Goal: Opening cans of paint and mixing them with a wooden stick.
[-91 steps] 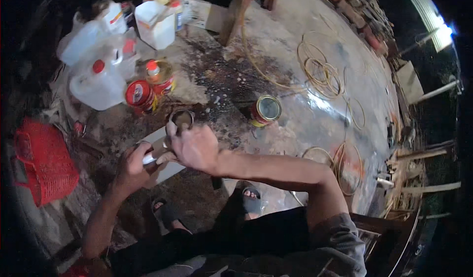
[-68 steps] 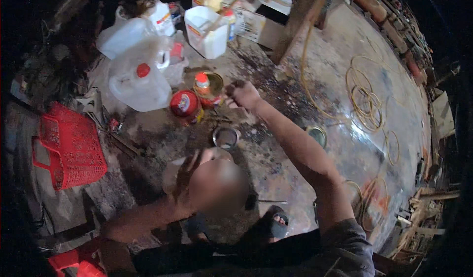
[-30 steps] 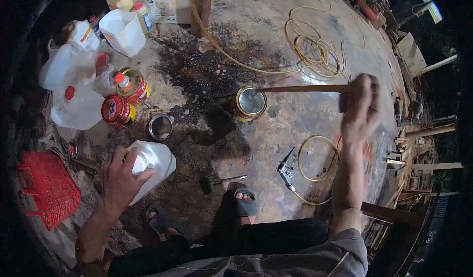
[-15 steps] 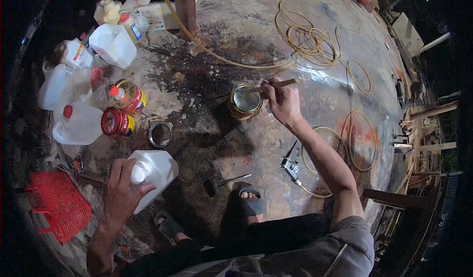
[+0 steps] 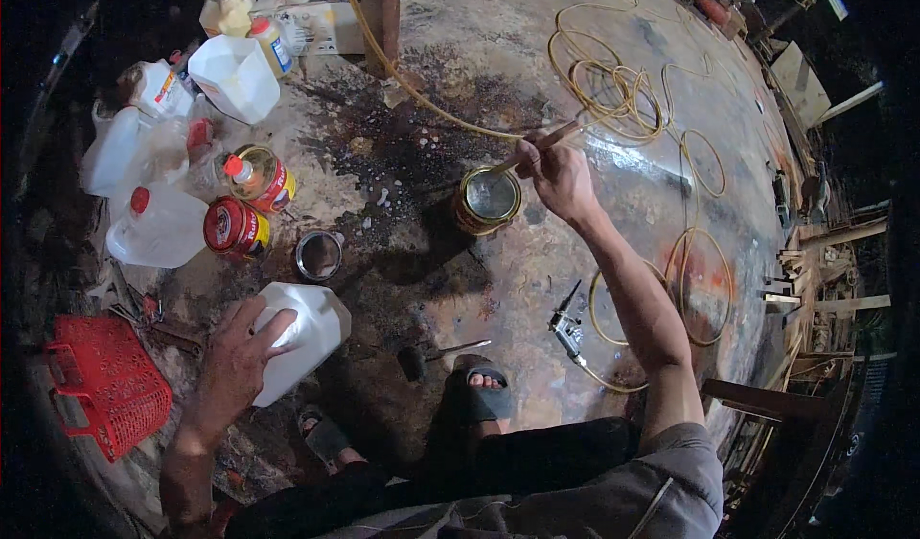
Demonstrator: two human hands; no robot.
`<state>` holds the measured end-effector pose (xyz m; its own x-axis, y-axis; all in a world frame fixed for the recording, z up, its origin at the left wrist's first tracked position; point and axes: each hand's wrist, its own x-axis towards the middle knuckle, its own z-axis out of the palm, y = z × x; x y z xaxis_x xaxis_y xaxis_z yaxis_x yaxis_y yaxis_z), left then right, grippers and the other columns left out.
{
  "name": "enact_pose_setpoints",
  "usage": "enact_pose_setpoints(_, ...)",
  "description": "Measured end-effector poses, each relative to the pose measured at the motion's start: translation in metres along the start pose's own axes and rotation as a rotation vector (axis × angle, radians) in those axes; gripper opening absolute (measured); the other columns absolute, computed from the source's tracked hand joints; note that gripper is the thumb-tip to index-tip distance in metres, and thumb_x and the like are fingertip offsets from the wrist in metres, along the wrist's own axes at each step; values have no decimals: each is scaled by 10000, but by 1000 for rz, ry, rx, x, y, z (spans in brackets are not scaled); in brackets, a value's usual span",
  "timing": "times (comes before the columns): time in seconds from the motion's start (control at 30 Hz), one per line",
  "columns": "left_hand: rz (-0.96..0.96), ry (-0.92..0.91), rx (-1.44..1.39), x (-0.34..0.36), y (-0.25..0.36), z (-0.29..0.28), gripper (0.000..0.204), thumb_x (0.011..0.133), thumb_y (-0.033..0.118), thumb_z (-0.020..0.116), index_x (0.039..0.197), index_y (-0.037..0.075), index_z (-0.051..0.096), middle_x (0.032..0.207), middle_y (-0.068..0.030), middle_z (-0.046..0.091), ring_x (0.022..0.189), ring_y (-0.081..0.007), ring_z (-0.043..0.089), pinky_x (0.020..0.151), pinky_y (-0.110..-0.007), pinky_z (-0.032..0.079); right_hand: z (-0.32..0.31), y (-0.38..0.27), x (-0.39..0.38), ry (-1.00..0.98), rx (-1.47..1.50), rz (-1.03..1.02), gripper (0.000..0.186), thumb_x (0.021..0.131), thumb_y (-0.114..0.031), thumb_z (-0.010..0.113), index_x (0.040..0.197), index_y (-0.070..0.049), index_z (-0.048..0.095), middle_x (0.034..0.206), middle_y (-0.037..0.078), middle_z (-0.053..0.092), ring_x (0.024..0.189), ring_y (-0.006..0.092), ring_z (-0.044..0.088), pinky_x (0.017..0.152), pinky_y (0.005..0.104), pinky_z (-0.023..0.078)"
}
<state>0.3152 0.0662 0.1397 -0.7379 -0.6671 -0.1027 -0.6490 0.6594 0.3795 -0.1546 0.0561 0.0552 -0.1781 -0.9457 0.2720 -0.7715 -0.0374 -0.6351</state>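
Observation:
My left hand (image 5: 240, 347) grips the top of a white plastic jug (image 5: 305, 352) at lower left. My right hand (image 5: 561, 180) holds a wooden stick (image 5: 575, 129) whose lower end is in an open tin (image 5: 484, 215) of pale, glossy contents. A small metal container (image 5: 318, 256) stands above the jug. Left of it are a red-lidded tin (image 5: 233, 228) and another tin (image 5: 273, 190) with an orange-capped bottle on it. A tool with a pale shaft (image 5: 450, 349) lies between my feet and the jug.
Plastic jugs and cut containers (image 5: 153, 223) crowd the left, above a red plastic basket (image 5: 110, 395). A wooden post (image 5: 381, 22) rises at the back. A yellow hose (image 5: 613, 98) coils across the stained floor to an air tool (image 5: 567, 333). Timber (image 5: 834, 304) lines the right edge.
My right hand came from the far right to beside the open tin, with the stick now more steeply angled. My left hand stays on the jug.

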Motion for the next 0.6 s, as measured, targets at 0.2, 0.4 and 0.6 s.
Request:
enact_pose_setpoints(0.2,122,5,46,-3,-4,3,436,807,23,659,1235,46,580,1131,-198,523,1054,-393,535,878,-475,468,-10,2,-2,-41,-115,-6,353,1008,-272,556,837,28,629,697,127,670,627,200,669,576,353,514)
enact_pose_setpoints(0.4,-130,70,-8,-11,-5,15,637,768,227,784,1278,-32,506,1061,-198,545,999,-383,556,857,-476,473,-7,-2,-2,0,77,-21,278,976,-215,579,823,18,590,666,171,600,627,320,627,576,413,484)
enact_pose_setpoints(0.6,-145,128,70,-5,-12,29,661,749,274,803,1253,-37,509,1009,-208,563,1005,-382,563,843,-463,477,-8,-3,2,13,-46,-67,338,962,-219,605,729,18,547,636,209,553,609,405,583,555,430,449)
